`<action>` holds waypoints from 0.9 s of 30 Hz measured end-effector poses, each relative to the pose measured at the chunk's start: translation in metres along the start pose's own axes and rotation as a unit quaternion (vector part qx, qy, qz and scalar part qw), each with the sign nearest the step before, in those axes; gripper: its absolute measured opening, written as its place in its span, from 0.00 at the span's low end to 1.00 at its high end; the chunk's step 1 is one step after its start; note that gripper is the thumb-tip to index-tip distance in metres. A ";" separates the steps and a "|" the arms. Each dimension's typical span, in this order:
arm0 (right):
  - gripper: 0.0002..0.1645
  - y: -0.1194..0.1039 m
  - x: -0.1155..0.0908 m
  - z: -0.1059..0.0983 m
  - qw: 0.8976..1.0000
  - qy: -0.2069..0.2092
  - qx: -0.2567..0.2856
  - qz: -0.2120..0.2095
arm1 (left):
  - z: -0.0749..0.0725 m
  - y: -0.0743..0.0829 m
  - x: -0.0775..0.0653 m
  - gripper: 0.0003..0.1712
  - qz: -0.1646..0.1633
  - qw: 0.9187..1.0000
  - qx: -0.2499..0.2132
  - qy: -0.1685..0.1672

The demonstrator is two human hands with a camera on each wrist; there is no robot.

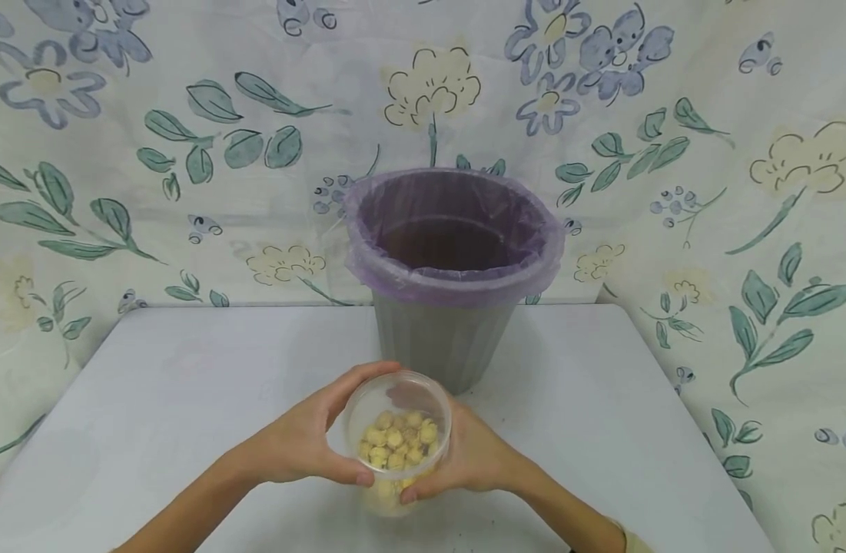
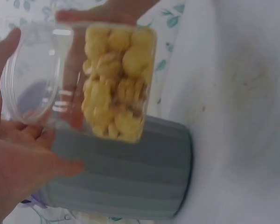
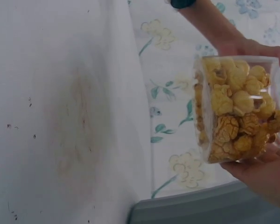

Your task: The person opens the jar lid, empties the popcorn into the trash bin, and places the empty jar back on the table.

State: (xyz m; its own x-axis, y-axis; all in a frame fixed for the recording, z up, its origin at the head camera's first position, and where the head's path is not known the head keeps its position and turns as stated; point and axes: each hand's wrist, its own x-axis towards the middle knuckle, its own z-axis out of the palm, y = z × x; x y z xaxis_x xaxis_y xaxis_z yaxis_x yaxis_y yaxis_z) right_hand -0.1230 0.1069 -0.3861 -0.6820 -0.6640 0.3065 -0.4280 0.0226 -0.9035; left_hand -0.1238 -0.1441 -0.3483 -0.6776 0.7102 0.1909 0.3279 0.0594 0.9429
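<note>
A clear plastic cup (image 1: 398,430) partly filled with yellow popcorn (image 1: 397,445) is held over the white table (image 1: 187,384), just in front of a grey bin (image 1: 446,338). My left hand (image 1: 305,442) grips its left side and my right hand (image 1: 474,457) grips its right side. The left wrist view shows the cup (image 2: 79,79) with its popcorn (image 2: 116,84) against the bin (image 2: 126,177). In the right wrist view the popcorn (image 3: 238,109) fills the cup's bottom part, with my right hand's palm (image 3: 266,175) under it.
The grey bin has a purple plastic liner (image 1: 457,230) folded over its rim and stands at the table's far middle. A flowered cloth (image 1: 187,138) hangs behind and around the table. Small dark specks (image 3: 18,126) mark the tabletop.
</note>
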 end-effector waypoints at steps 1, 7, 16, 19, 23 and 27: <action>0.68 0.000 0.000 0.000 1.000 0.007 0.001 0.003 | 0.003 0.000 -0.001 0.57 -0.002 1.000 0.012 0.020; 0.66 0.001 0.001 -0.001 0.999 0.024 0.024 0.022 | 0.019 0.000 -0.004 0.58 -0.018 0.995 0.025 0.095; 0.66 -0.001 0.000 0.001 0.999 0.001 0.036 0.030 | -0.002 -0.006 -0.003 0.62 -0.006 0.998 -0.053 -0.026; 0.65 -0.003 0.000 0.002 0.999 -0.015 0.033 0.028 | -0.010 -0.010 0.000 0.59 0.004 0.993 -0.081 -0.083; 0.63 -0.003 0.000 0.003 0.999 -0.027 0.029 0.011 | -0.012 -0.011 0.003 0.58 0.009 0.989 -0.100 -0.106; 0.64 -0.001 0.001 0.002 1.000 -0.026 0.016 -0.005 | -0.009 -0.009 0.002 0.57 0.001 0.993 -0.083 -0.078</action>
State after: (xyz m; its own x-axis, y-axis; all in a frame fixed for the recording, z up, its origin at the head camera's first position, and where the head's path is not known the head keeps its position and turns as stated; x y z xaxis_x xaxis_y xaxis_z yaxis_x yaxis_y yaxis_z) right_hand -0.1216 0.1046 -0.3857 -0.6462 -0.7019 0.2996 -0.4148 -0.0066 -0.9099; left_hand -0.1341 -0.1495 -0.3539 -0.5624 0.8110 0.1613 0.2076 -0.0504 0.9769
